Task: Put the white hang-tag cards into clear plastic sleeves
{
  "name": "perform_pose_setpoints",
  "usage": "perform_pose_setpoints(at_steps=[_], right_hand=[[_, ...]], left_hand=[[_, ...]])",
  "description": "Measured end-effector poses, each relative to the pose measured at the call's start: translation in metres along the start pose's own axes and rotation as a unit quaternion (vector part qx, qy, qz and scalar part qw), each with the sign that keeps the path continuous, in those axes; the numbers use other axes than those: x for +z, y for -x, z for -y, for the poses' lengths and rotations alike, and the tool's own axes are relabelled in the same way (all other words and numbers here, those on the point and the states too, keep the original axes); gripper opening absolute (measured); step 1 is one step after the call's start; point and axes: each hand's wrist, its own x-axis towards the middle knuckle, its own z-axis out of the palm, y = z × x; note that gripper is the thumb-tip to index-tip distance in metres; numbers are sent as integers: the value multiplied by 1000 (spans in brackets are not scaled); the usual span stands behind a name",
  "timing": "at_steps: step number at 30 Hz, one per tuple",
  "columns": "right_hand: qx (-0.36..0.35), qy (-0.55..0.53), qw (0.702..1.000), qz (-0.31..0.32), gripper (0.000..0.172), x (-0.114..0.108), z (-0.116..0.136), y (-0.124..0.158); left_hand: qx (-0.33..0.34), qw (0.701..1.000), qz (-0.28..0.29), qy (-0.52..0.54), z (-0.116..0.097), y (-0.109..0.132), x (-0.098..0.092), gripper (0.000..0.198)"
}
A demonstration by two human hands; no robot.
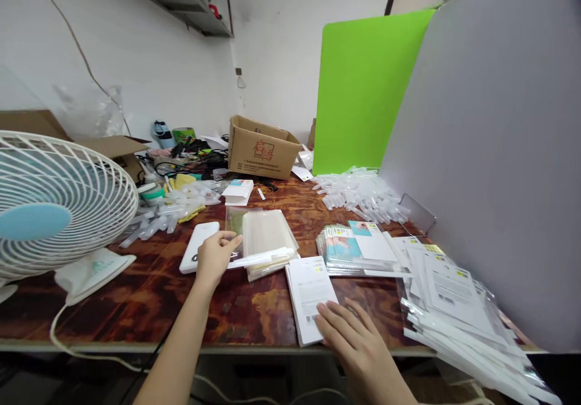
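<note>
My left hand (216, 255) lies over the right end of a white rectangular device (195, 247), possibly a power bank, with its fingertips near a pile of clear plastic sleeves (267, 241). A white strip with a sealed edge (258, 258) runs across that pile. My right hand (354, 339) rests against the lower right edge of a stack of white printed cards (308, 299), fingers apart. Neither hand appears to grip anything.
Packaged printed cards (358, 250) and bagged sets (454, 308) cover the wooden table's (254, 314) right side, beside a grey board (490, 138) and green board (367, 90). Plastic tubes (363, 194), a cardboard box (261, 148) and a white fan (54, 199) stand around.
</note>
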Motion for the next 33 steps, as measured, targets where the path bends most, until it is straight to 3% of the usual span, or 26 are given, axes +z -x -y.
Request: perform_pose_setpoints(at_steps=[3,6,9,11,12,14,16,17,29,33], right_hand=[[-43,-2,998,-49,29,-10,-3,-1],[-60,-9,990,-128,27,-25,-7,-5],[-60,-44,986,-151,26,-35,-2,-11],[-73,-58,985,-142,24,-38,7,-18],[-81,-57,986,-136,23,-38,12,-22],[-104,-55,986,-122,22,-38,19,-32],[-132,-71,984,-98,21,-38,21,-40],[-142,-83,983,-87,21,-38,21,-44],[-181,-114,977,-18,25,-49,21,-52],[-73,-120,989,-41,27,-40,26,-56]], left_hand=[[-2,999,3,44,-2,1,-1,15],[9,992,-39,120,-13,13,0,20],[21,972,-55,226,-35,43,-2,39],[10,953,-8,302,-55,70,-9,48],[-9,936,36,351,-64,84,-13,50],[-98,845,117,513,-81,109,-23,49],[-157,778,148,590,-92,127,-31,46],[-171,766,149,601,-95,133,-33,45],[-215,756,145,601,-90,151,-33,46],[-287,722,128,616,-84,174,-15,52]])
